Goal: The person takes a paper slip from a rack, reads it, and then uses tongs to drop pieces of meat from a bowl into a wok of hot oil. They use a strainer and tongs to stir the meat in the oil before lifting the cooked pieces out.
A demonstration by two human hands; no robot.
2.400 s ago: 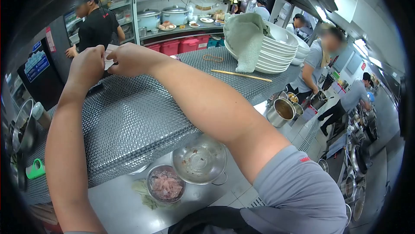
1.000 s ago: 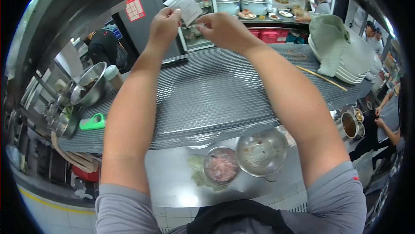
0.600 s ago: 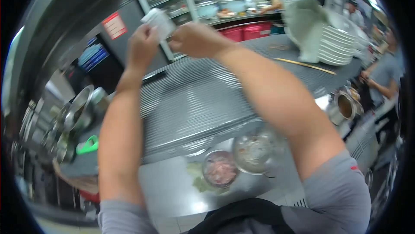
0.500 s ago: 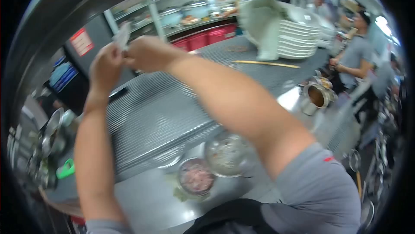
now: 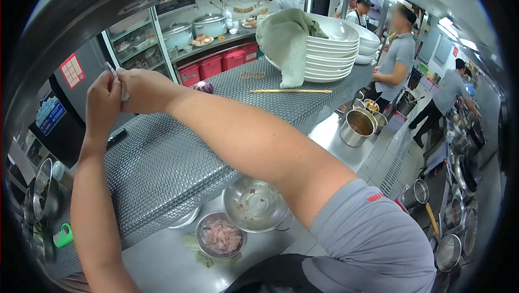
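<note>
On remote, head cam only: L hand (image 5: 102, 101) pinches a white paper slip (image 5: 125, 93) betw. thumb + fingers; R hand (image 5: 150, 90) is curled right up against it, but can't tell if those fingertips grip too. Slip's up over the far-L end of the mesh-covered counter (image 5: 162, 157), approx. edge-on to me. Risks, I'd say: uneven pull tears it; slack pinch drops it nr. the black pen-like item (image 5: 117, 137). R forearm dipping could clip the purple onion (image 5: 204, 87); a bump to the bowl stack (image 5: 332, 60) could slide its draped cloth (image 5: 286, 41) off. Hidden: any print on slip, most R fingertips. L upper arm's cut off; far-L metalware (image 5: 46, 190) too warped to ID.
</note>
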